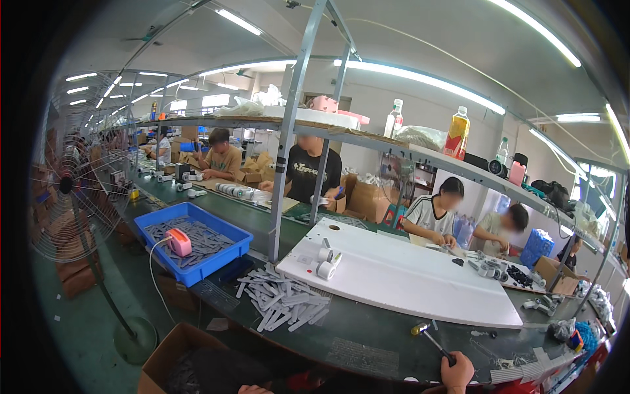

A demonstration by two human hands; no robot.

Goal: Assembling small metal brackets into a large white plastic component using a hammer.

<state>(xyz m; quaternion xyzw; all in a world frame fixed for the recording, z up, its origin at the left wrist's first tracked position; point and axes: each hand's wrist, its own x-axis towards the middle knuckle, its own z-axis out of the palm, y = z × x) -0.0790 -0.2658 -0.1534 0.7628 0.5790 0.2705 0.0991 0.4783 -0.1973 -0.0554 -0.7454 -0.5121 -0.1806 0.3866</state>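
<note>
My right hand (457, 372) is closed around the dark grip of a small hammer (434, 342) at the table's near edge. Its yellowish head lies over the green tabletop, pointing away to the left. Only a sliver of my left hand (254, 390) shows at the lower edge, so its fingers cannot be made out. Ahead of the hammer is a large white board (407, 282), with white-and-grey cylindrical parts (326, 268) standing near its left end. Left of that board, flat grey strips (282, 299) lie in a loose heap.
A blue tray (211, 264) holds more grey strips and a pink corded device (178, 243). An open cardboard box (157, 358) sits below, beside a standing fan (69, 187). A metal post (293, 144) carries a shelf with bottles. Several people work across the table.
</note>
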